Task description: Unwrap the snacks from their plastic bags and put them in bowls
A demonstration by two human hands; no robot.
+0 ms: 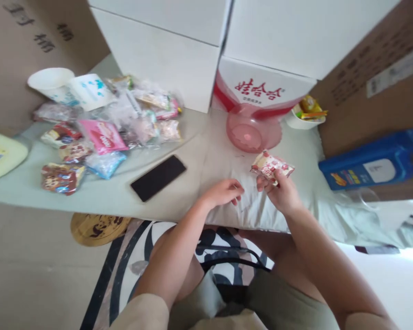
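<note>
My right hand (284,192) pinches a small snack packet (271,166), white with red print, between thumb and fingers. It holds the packet above the cloth, just in front of a translucent pink plastic bowl (249,130). Left of it, my left hand (225,191) hovers low over the cloth with loosely curled fingers, slightly apart, and nothing visible in them. A black phone (159,178) lies flat on the cloth, left of my left hand. Further left is a pile of wrapped snacks, among them a bright pink packet (103,136) and a brown packet (62,178).
Two paper cups, one upright (51,79) and one tipped (90,91), stand behind the snack pile. A white tub (305,120) with yellow packets is at the back right. A blue bottle (371,160) leans near a cardboard box (344,110). White boxes (165,59) line the back.
</note>
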